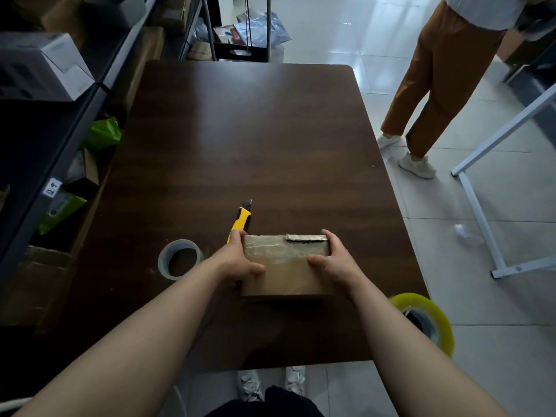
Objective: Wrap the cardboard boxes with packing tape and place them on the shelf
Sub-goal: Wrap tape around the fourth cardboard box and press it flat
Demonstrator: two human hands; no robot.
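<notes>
Brown cardboard fills the space between your hands in the head view. The cardboard box [285, 266] lies flat on the dark wooden desk [240, 130], close to the near edge and a little right of centre. Glossy clear tape covers its far half, and a ragged silvery strip runs along the right part of its far top edge.

Your left hand [237, 263] wraps the box's left side, with the fingers curled over the far left corner and the thumb lying on the top face. Your right hand [334, 263] mirrors it on the right side, fingers hooked over the far right corner and thumb on top. Each grip is closed on the box, one on each side.

A yellow and black utility knife [240, 219] lies on the desk just beyond your left fingers, which hide its near end, and its tip points away from you. A clear tape roll [179, 258] lies flat just left of your left wrist. A yellow tape roll [427, 320] shows beside your right forearm at the desk's right edge, but you cannot tell what carries it.

To your left stands a dark metal shelf [60, 130] holding a white carton [42, 67], with green bags [102, 133] lower down. Beyond the desk on the right, another person [436, 85] in brown trousers stands on the tiled floor [496, 341], near a white metal frame [493, 176].
</notes>
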